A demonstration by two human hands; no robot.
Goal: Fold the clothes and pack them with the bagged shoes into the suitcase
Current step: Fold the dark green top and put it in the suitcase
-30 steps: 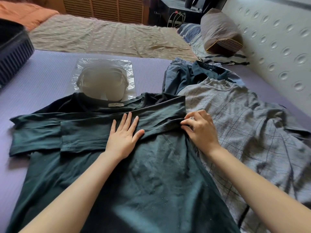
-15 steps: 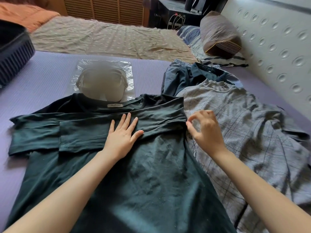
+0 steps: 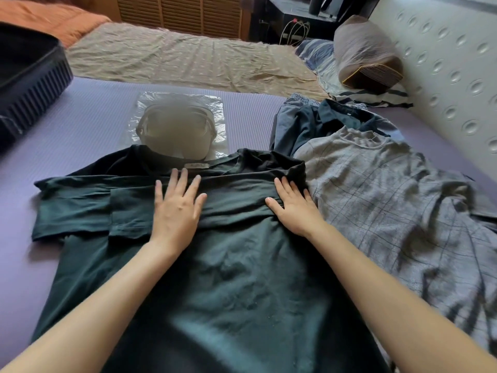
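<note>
Fingers [image 3: 185, 181] of my left hand [image 3: 177, 211] lie straight and flat on the folded sleeve of the dark green shirt [image 3: 242, 270], and my right hand [image 3: 293, 211] presses open-palmed near its right fold. That shirt spreads over the near middle of the bed [image 3: 80, 125], with the bagged shoes [image 3: 176, 127] just beyond its collar, the suitcase [image 3: 29, 79] at the far left edge, and a grey checked shirt [image 3: 390, 200] touching its right side.

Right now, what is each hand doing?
Left hand: open, flat on the dark green shirt.
Right hand: open, pressing the shirt's folded sleeve.
</note>
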